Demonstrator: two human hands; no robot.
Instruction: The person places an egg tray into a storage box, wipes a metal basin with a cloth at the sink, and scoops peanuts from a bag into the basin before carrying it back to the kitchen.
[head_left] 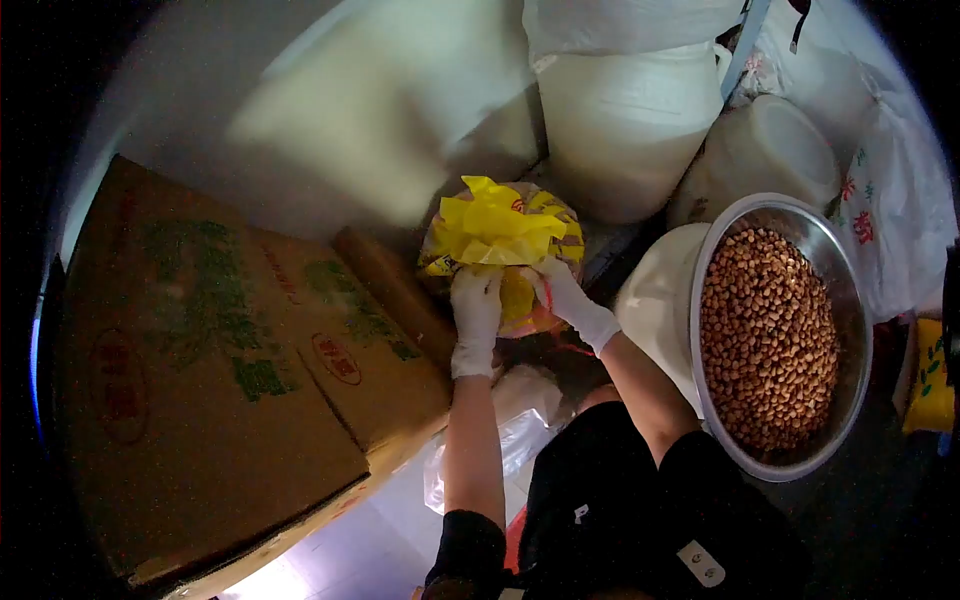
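A round yellow plastic bag (500, 232) with a gathered, ruffled top stands in front of me, near the wall. My left hand (477, 305), in a white glove, is closed at the left of the bag's neck. On the right side my right hand (567, 300), also in a white glove, has its fingers closed on the bag just below the yellow ruffle. A thin red strip shows by the right fingers. The two hands are apart, and the fingertips are partly hidden by the plastic.
Large cardboard boxes (200, 350) fill the left side. At the right, a metal bowl (861, 380) full of brown nuts or beans rests near a white bucket (655, 310). White barrels (625, 120) stand behind. A clear plastic bag (530, 400) lies below my hands.
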